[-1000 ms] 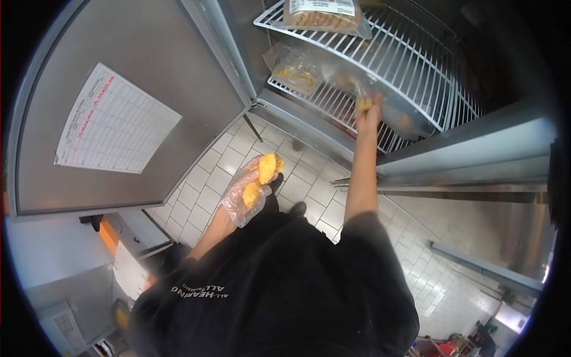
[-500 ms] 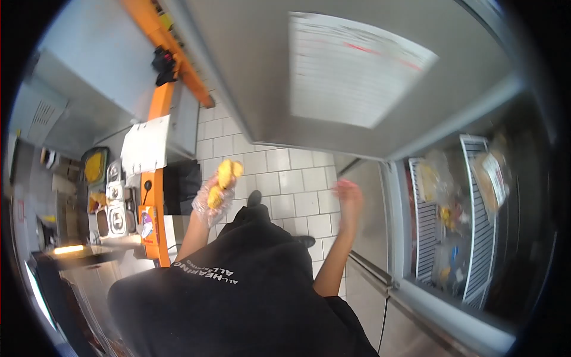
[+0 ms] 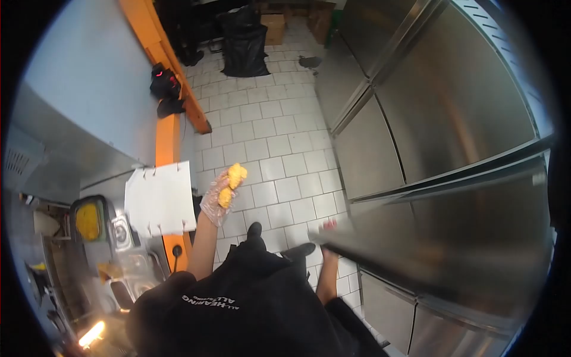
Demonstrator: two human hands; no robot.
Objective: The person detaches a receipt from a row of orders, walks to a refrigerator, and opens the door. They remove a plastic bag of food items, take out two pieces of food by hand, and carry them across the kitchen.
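Observation:
My left hand (image 3: 213,205), in a clear plastic glove, is closed around lumpy yellow pieces of food (image 3: 236,175) that look coated. It is held out over the tiled floor, to the right of the orange-edged counter. My right hand (image 3: 329,225) is at the free edge of a steel fridge door (image 3: 428,250). The blurred door hides most of that hand; only reddish fingertips and the wrist show, so its grip cannot be made out.
White papers (image 3: 159,198) lie over the orange counter edge (image 3: 169,140). Beyond are a tray of yellow food (image 3: 90,222) and metal containers (image 3: 123,232). More steel fridge doors (image 3: 440,95) line the right side. A black bag (image 3: 245,44) and a cardboard box (image 3: 273,30) stand farther along the floor.
The fridge door with a paper on it has swung from wide open to the right, covering the shelves. My right hand has moved down behind its edge. My left hand still holds the food.

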